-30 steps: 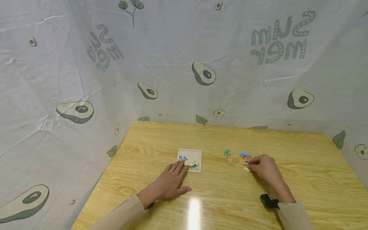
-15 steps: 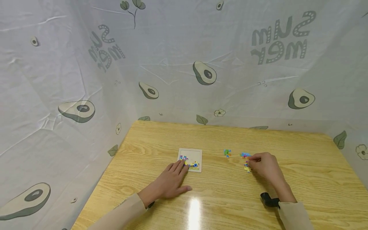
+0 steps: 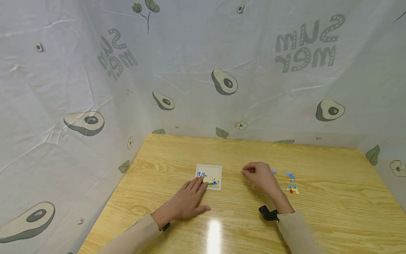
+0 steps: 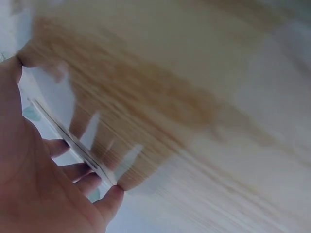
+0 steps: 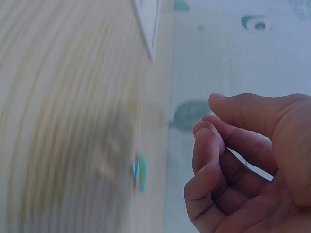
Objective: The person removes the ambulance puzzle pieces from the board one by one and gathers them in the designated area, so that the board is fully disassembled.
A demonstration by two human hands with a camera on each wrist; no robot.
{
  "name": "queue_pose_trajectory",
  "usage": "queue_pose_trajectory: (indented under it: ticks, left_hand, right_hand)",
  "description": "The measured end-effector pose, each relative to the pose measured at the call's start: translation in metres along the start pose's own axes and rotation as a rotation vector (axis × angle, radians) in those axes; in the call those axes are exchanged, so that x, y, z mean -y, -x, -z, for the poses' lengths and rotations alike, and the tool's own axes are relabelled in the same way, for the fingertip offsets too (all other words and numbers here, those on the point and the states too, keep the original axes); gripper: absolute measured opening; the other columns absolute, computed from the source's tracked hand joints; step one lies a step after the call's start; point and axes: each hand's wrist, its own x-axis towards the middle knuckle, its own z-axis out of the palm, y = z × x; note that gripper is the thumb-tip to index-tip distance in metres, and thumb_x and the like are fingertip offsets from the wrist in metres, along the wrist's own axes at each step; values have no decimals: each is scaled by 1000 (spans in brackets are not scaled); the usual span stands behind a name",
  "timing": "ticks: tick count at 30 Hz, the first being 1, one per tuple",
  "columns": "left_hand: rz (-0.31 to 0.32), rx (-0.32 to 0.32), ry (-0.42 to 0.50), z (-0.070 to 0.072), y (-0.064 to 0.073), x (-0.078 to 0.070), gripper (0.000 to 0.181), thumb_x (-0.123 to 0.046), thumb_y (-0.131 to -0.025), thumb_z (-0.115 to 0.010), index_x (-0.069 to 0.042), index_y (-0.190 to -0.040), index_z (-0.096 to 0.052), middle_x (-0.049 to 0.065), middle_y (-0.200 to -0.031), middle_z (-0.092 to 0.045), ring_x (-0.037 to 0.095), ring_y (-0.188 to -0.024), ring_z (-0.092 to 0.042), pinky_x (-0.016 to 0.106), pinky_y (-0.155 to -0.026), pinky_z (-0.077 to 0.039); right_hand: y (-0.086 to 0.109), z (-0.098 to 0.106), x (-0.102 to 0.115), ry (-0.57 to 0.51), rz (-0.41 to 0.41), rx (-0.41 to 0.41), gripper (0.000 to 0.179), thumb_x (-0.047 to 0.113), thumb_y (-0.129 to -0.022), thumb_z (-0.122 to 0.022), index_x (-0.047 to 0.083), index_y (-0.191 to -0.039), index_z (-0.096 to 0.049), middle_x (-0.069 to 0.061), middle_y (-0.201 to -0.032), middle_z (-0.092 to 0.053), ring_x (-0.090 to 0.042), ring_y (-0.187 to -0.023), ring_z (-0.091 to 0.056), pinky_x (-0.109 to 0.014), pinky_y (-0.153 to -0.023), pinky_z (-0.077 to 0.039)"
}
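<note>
My left hand (image 3: 187, 201) rests with spread, straight fingers on the lower left of a pale framed puzzle board (image 3: 214, 171). A yellow and blue picture shows along the board's lower part, partly under the fingers. In the left wrist view, fingertips lie along the board's edge (image 4: 73, 141). My right hand (image 3: 261, 178) is over the table right of the board, fingers curled, thumb near the index finger. No piece shows at its fingertips; I cannot tell whether it pinches one. Past it in the right wrist view stands a green, blue and orange puzzle piece (image 5: 140, 174).
To the right of the right hand lie a blue and orange puzzle piece (image 3: 290, 176) and a yellow and red one (image 3: 292, 189). A blue piece (image 3: 274, 171) peeks out behind the hand. A printed sheet (image 3: 190, 70) hangs beyond the wooden table (image 3: 333, 183).
The right hand has moved left from the loose pieces toward the board, uncovering pieces on the right and covering the green one. The left hand has stayed on the board.
</note>
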Motion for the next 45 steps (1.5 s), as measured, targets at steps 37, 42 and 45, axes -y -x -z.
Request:
queue_pose_trajectory:
  ticks: [37, 42, 45]
  left_hand:
    - [-26, -59, 5, 0, 17, -8, 85, -66, -107, -39, -3, -164, -33, 26, -172, -28, 38, -160, -31, 51, -126, -37]
    - [-20, -36, 5, 0, 17, -9, 84, -66, -107, -37, -6, -165, -32, 23, -174, -24, 37, -161, -29, 51, -126, -38]
    - [-18, -25, 2, 0, 16, -9, 84, -67, -107, -35, -7, -166, -31, 22, -175, -21, 37, -162, -28, 51, -126, -38]
  right_hand:
    - [-55, -110, 52, -27, 90, 177, 14, 12, -95, -77, 2, -104, -77, -7, -96, -71, -15, -86, -62, -36, -81, -56]
    - [-56, -118, 56, 11, 100, 175, 21, 12, -92, -79, 0, -109, -76, -11, -104, -72, -20, -94, -64, -42, -88, -57]
    - [-56, -120, 56, 35, 103, 175, 22, 12, -90, -81, -1, -107, -76, -11, -103, -70, -20, -93, -61, -42, -88, -55]
